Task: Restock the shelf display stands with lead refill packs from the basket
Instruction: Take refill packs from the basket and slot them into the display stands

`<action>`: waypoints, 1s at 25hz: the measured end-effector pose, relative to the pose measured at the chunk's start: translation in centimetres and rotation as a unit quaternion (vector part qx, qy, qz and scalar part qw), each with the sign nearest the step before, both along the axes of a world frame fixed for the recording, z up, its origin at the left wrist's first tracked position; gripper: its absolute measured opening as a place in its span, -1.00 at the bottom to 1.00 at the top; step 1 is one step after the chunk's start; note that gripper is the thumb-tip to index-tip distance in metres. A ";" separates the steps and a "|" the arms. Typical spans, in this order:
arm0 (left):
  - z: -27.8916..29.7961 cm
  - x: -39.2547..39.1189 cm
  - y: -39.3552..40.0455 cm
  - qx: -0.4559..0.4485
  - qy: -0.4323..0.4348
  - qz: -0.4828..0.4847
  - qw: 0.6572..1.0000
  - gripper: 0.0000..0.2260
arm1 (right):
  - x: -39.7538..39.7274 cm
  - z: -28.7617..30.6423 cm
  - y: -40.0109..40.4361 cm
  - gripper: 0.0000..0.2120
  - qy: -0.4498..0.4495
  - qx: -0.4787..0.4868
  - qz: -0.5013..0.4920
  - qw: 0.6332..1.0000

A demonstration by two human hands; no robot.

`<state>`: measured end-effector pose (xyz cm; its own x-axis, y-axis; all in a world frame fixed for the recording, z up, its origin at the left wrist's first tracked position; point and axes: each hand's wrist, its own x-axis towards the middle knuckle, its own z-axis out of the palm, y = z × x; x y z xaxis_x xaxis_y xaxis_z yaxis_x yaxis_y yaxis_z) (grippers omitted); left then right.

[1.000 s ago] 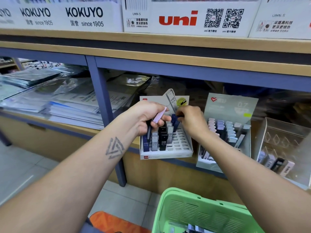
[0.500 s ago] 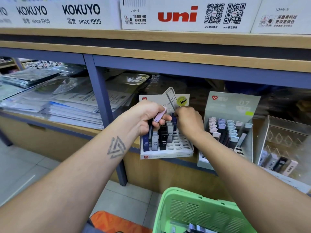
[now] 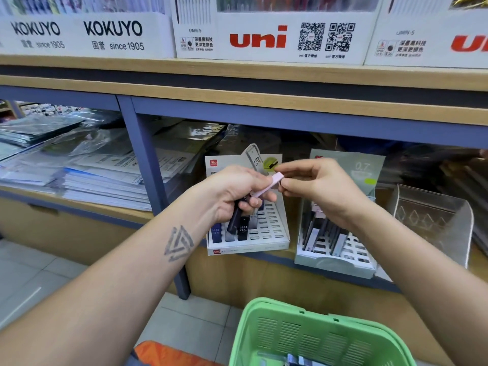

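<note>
My left hand point(image 3: 235, 194) grips a bunch of lead refill packs in front of the white 0.5 display stand point(image 3: 272, 233): a pink pack point(image 3: 269, 184) sticks up to the right and a dark pack point(image 3: 233, 220) points down. My right hand point(image 3: 317, 188) pinches the top end of the pink pack with thumb and fingers. The white stand holds a few dark and grey packs in its left slots. To its right, the pale green 0.7 display stand point(image 3: 340, 260) holds several grey packs. The green basket point(image 3: 303, 336) sits at the bottom with a few packs inside.
A clear acrylic stand point(image 3: 433, 223) sits at the far right of the shelf. A blue shelf post point(image 3: 155, 196) stands left of the white stand, with stacked paper pads point(image 3: 100, 178) beyond it. White pen boxes point(image 3: 258, 38) line the shelf above. An orange item point(image 3: 163, 355) lies below.
My right hand has come up out of the white stand and now pinches the pink pack held in my left hand. Both hands are higher in front of the stand.
</note>
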<state>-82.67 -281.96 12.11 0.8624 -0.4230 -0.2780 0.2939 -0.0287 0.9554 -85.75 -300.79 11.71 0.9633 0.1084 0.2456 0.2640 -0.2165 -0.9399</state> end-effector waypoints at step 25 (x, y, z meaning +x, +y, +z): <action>-1.6 -4.5 -16.0 -0.030 -0.062 -0.125 0.990 -0.80 | -9.7 -1.1 -17.1 -0.83 0.092 0.104 -0.154 0.978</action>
<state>-87.20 -297.98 10.46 0.7549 -0.6397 -0.1447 0.1654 -0.0277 0.9858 -95.48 -317.90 10.64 0.9724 -0.2279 0.0503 0.0381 -0.0575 -0.9976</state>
